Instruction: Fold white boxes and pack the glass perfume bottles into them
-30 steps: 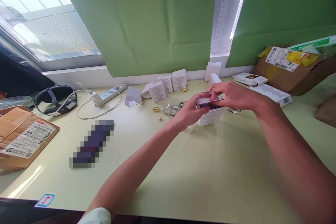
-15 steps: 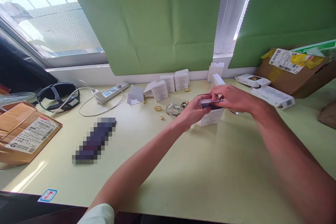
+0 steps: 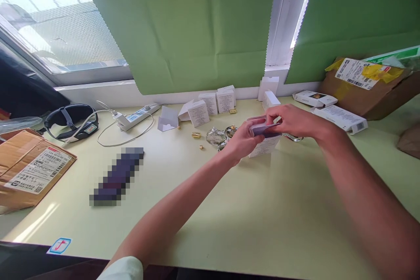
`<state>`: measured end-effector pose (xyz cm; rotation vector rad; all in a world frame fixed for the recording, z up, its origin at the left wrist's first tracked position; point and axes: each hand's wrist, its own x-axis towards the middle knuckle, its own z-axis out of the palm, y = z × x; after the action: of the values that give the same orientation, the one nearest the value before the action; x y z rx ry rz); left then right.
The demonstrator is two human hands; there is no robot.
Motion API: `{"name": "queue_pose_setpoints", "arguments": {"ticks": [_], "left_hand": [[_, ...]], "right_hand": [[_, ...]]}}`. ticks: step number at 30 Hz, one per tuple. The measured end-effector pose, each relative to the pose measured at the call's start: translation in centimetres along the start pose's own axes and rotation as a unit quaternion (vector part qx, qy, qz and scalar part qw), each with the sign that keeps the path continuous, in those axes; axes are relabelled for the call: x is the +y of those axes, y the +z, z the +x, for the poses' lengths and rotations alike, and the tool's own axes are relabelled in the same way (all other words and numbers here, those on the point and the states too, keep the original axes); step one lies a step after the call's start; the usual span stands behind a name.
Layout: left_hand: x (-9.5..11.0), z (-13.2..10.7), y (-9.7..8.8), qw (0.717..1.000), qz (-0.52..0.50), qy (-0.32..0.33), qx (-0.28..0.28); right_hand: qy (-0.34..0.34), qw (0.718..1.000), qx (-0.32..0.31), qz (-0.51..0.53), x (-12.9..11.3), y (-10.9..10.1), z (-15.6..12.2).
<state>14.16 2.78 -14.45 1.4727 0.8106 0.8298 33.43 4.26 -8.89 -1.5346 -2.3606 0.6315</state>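
Both my hands meet over the middle of the pale yellow-green table (image 3: pixel 262 210). My left hand (image 3: pixel 241 140) grips the left side of a small white carton (image 3: pixel 264 145) that stands on the table. My right hand (image 3: pixel 292 120) presses on the carton's purple-lined top flap (image 3: pixel 264 129) from above and the right. A round clear glass bottle (image 3: pixel 215 136) and small gold caps (image 3: pixel 196 134) lie just left of my left hand.
Several small white boxes (image 3: pixel 210 107) stand by the window sill. Two long flat white boxes (image 3: pixel 339 119) lie at the right near a brown parcel (image 3: pixel 364 85). A power strip (image 3: pixel 136 116), a black headset (image 3: pixel 70 120) and another parcel (image 3: pixel 29 173) are at the left.
Both hands stay on the carton's top; my fingers have shifted slightly on the flap. The view has moved a little.
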Motion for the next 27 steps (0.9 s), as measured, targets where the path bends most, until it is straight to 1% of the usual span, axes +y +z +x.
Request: {"name": "queue_pose_setpoints", "arguments": {"ticks": [4,10,12,15,16,20,21,22,25,27], "left_hand": [[0.1,0.1,0.1,1.000,-0.008,-0.009,0.005],[0.2,0.3,0.2,0.998,-0.060,-0.029,0.001],[0.1,0.3,0.1,0.997,-0.068,-0.023,0.000],[0.2,0.3,-0.3,0.998,-0.059,-0.001,-0.013],[0.2,0.3,-0.4,0.998,-0.055,-0.005,-0.013],[0.5,0.5,-1.4,0.996,-0.064,-0.061,-0.009],[0.7,0.5,-1.6,0.996,-0.068,-0.053,-0.014],[0.9,0.5,-1.9,0.997,-0.066,-0.027,-0.016],[2.1,0.1,-2.4,0.994,-0.025,0.102,-0.016],[3.2,-0.4,-2.5,0.984,0.031,0.175,-0.025]], "right_hand": [[0.006,1.000,0.005,0.004,0.0,0.4,0.2],[0.030,0.999,0.000,0.018,0.3,0.7,0.6],[0.035,0.999,-0.004,0.020,0.4,0.6,0.5],[0.044,0.998,-0.031,0.042,0.4,0.1,0.1],[0.053,0.996,-0.040,0.056,0.5,-0.1,-0.2],[0.097,0.988,-0.055,0.111,1.4,-0.8,-1.0],[0.102,0.985,-0.059,0.125,1.7,-0.9,-1.0],[0.107,0.982,-0.066,0.141,2.0,-1.0,-1.1],[0.117,0.971,-0.068,0.197,2.3,-1.3,-1.4],[0.115,0.967,-0.045,0.223,2.3,-1.5,-1.8]]}}
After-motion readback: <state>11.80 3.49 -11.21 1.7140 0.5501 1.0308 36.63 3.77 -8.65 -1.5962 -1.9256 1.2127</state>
